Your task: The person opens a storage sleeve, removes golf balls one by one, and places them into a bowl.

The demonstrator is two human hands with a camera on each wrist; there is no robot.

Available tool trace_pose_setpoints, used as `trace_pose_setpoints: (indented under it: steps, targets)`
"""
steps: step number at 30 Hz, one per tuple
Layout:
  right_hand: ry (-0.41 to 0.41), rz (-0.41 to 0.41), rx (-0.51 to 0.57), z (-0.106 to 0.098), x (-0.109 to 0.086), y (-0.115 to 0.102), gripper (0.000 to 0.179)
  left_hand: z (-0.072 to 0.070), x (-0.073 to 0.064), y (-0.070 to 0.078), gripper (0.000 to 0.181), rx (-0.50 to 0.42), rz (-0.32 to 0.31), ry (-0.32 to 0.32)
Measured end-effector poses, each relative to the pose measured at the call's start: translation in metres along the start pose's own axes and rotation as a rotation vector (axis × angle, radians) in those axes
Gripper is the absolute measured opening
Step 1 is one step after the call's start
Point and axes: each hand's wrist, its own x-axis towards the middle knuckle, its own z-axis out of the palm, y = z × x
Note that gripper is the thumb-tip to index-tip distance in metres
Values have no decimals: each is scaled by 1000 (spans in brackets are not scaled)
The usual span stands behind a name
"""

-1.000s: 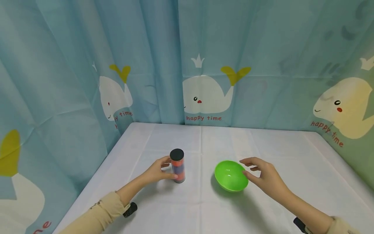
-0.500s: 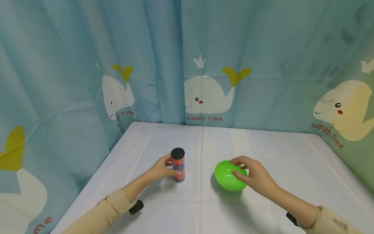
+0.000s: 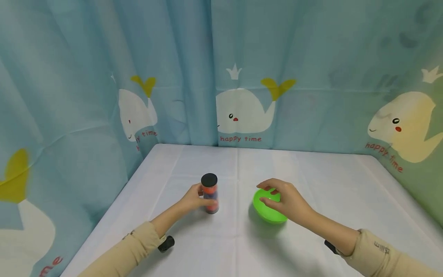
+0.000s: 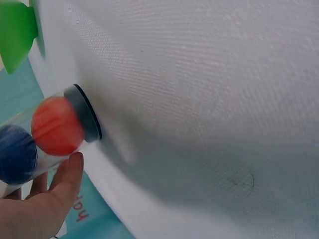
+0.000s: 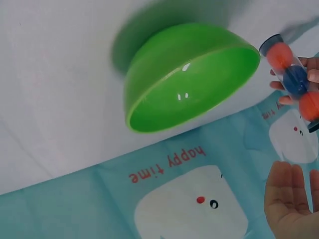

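In the head view a clear tube [image 3: 209, 189] with a black lid stands upright on the table, left of centre. Orange and dark blue balls show inside it [image 4: 59, 124]. My left hand [image 3: 195, 198] grips the tube, thumb on the near side and fingers on the far side. To its right sits a bright green bowl [image 3: 268, 214], and its inside looks bare in the right wrist view. Over the bowl hovers my right hand [image 3: 288, 200], fingers loosely bent and holding nothing, hiding part of the bowl's right side.
A white cloth [image 3: 194, 246] covers the table. Blue curtains [image 3: 194, 77] printed with whales rise along the back and both sides. A black wrist camera [image 3: 166, 244] shows beneath the left sleeve.
My right hand has moved left, from the bowl's right rim to over the bowl. My left hand's thumb has come further round the tube. Tube and bowl have stayed about in place.
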Motion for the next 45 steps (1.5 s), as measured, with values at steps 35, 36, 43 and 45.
trace_pose_setpoints:
  steps: [35,36,43,45]
  targets:
    - [-3,28,71,10,23,-3,28,7,-4,20,40,187,145,47]
    - [-2,30,73,11,23,-3,28,8,-4,21,41,193,145,46]
    - [17,53,97,14,24,-4,29,11,-4,29,37,226,162,16]
    - [21,53,107,15,25,-4,30,11,-5,31,36,246,174,13]
